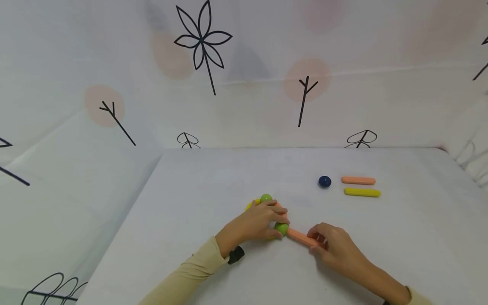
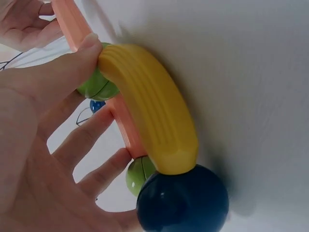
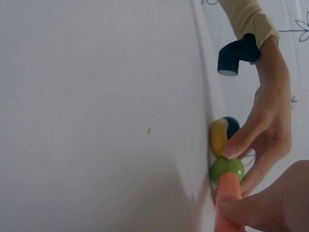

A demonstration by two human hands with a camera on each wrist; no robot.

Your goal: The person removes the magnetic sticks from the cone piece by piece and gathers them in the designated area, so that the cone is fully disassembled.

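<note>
My left hand [image 1: 257, 222] grips a green ball [image 1: 281, 228], thumb on one side and fingers at an orange bar [image 2: 129, 129] beyond it. That bar runs to a second green ball [image 1: 266, 198]. A curved yellow piece [image 2: 157, 108] spans from the gripped ball to a dark blue ball [image 2: 183, 203], which the left hand hides in the head view. My right hand [image 1: 337, 248] pinches a straight orange bar [image 1: 300, 237] near its outer end, thumb against fingers. The bar's other end meets the gripped green ball [image 3: 227, 170].
On the white table [image 1: 183, 178], a loose dark blue ball [image 1: 325, 181] lies beyond the hands at the right. Beside it are an orange bar [image 1: 358, 180] and a yellow bar [image 1: 362, 192]. A printed cloth wall [image 1: 248, 114] rises behind the table.
</note>
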